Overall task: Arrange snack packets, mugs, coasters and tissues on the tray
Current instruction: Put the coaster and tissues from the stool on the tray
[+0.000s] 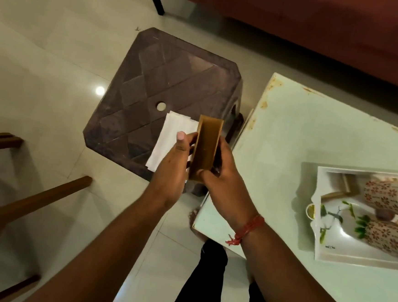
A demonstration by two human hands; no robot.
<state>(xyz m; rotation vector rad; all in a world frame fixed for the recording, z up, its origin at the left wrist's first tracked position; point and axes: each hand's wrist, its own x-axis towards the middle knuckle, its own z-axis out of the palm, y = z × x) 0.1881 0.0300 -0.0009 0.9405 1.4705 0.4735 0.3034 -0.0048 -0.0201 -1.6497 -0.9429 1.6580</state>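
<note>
Both hands hold a brown wooden holder [206, 146] above the near corner of the dark plastic stool [160, 81]. My left hand [175, 163] grips its left side and my right hand [222, 174] grips its right side and bottom end. A stack of white tissues [170, 134] lies on the stool, partly hidden behind my left hand. On the white table [277, 138] to the right sits a white tray [325, 232]. On the tray stand two patterned mugs [389, 197] [384, 237] and a wooden coaster piece [335, 195].
A red-brown sofa [322, 29] runs along the back. Wooden chair legs [34, 197] stand at the left. My dark-trousered legs [206, 282] are below, between the stool and the table. Pale floor tiles surround the stool.
</note>
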